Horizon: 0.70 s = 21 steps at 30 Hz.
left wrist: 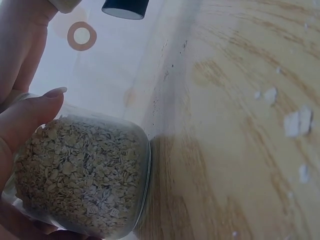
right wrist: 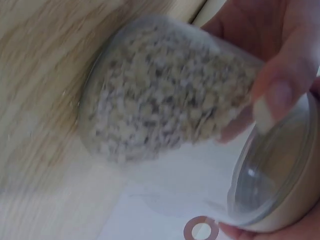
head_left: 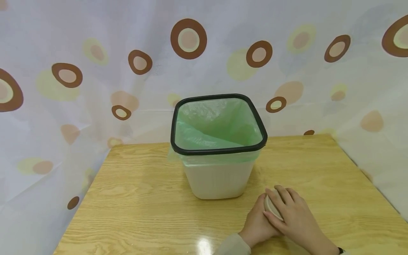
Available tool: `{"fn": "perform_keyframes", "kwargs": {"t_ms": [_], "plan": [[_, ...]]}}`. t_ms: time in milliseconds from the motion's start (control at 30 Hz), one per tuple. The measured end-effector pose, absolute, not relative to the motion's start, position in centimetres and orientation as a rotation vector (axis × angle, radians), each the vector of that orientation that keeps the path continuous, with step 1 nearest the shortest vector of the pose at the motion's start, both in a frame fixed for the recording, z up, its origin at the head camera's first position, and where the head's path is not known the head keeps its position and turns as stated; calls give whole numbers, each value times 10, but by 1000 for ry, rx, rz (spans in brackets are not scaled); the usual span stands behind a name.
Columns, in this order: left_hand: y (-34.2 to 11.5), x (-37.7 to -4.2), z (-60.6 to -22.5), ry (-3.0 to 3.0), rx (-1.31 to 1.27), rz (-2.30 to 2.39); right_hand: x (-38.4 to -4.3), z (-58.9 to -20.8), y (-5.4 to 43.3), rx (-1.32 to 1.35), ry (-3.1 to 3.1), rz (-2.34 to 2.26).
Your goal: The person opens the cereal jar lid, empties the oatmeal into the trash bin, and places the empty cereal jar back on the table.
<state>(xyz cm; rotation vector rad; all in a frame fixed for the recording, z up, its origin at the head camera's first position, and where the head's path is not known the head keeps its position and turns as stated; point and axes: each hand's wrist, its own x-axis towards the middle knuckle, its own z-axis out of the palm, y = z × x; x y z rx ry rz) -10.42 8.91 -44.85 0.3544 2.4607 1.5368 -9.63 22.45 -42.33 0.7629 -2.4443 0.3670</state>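
Note:
A clear jar [left wrist: 80,175] partly filled with oat flakes is gripped by my left hand [head_left: 259,224], its thumb lying along the jar's side in the left wrist view. My right hand [head_left: 298,221] holds a round beige lid [head_left: 272,206] from above. In the right wrist view the lid [right wrist: 280,170] is tipped away from the jar [right wrist: 150,95], so its inner side shows. The jar stands tilted close over the table. From the head view the hands hide nearly all of the jar.
Behind and left of the hands stands a white bin [head_left: 220,180] with a black rim [head_left: 220,151] and a green liner bag [head_left: 216,120]. White flakes [left wrist: 298,121] lie on the wooden table [head_left: 134,205]. A patterned sheet [head_left: 223,42] hangs around the back and sides.

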Motion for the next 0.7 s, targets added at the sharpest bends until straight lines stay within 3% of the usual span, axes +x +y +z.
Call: {"fn": "perform_keyframes", "kwargs": {"t_ms": [433,700], "plan": [[86,-103,-451,2407,353,1571,-101,-422,233,945,-2424,396],[88,-104,-449,2424,420,1538,-95,-415,235,867,-2535,391]]}}
